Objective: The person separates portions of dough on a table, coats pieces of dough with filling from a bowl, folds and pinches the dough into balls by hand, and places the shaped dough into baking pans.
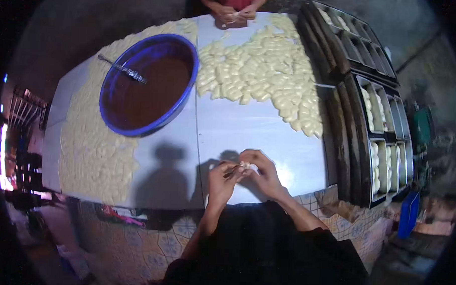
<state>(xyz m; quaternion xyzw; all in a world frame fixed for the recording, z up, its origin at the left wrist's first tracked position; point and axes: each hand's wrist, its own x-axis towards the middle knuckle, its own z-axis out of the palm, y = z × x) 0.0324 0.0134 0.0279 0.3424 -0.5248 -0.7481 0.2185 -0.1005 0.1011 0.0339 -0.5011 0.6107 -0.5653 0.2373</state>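
Left hand and right hand closed on small pale dough piece, long axis roughly left-to-right.

Find the bowl on the table. In it is liquid, and the whisk leans over the bowl's far left rim. One patch of dough pieces goes around the bowl, behind it (the side away from you), down its left and to its front left. A second patch lies to the bowl's right. Farther right than that are the pans, with dough balls in some. The other person's hands are behind and right of the bowl. Your left hand and right hand are in front and right of it, with a small bit between them.
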